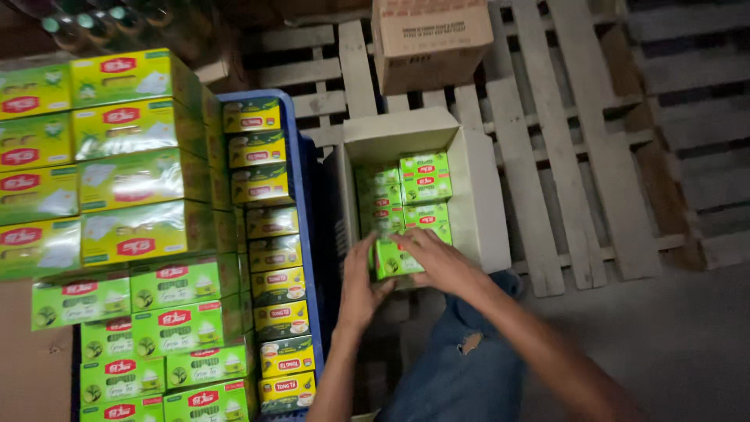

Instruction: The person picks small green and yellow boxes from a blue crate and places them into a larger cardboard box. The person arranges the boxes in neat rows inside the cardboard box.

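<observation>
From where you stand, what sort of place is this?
Probably a storeroom or warehouse packing spot: stacked green and yellow boxes, a wooden pallet on the floor, and an open carton that both hands are filling.

Dim light falls on pale wooden pallets (547, 156) over grey floor (664, 344).

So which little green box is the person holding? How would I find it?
Find the open white carton on the wooden pallet, right of the blue crate. Green boxes fill it. The held green box is at its near edge, the only one with both hands, left hand and right hand, around it.
</observation>
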